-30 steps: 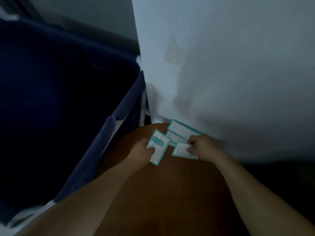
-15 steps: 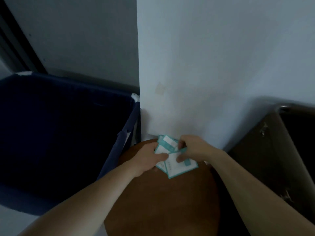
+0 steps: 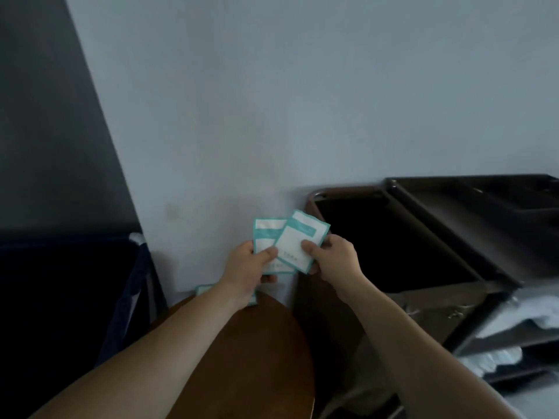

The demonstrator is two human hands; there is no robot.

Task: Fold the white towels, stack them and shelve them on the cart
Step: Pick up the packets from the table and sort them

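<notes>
A white sachet edged in teal is pinched between the thumb and curled fingers of the left hand. A second matching sachet, overlapping the first, is pinched by the right hand. Both are held above the round brown wooden table, where a third teal-edged sachet is partly hidden by the left wrist. The white towels are seen on the shelves of the dark brown metal cart at the right — well apart from both hands.
</notes>
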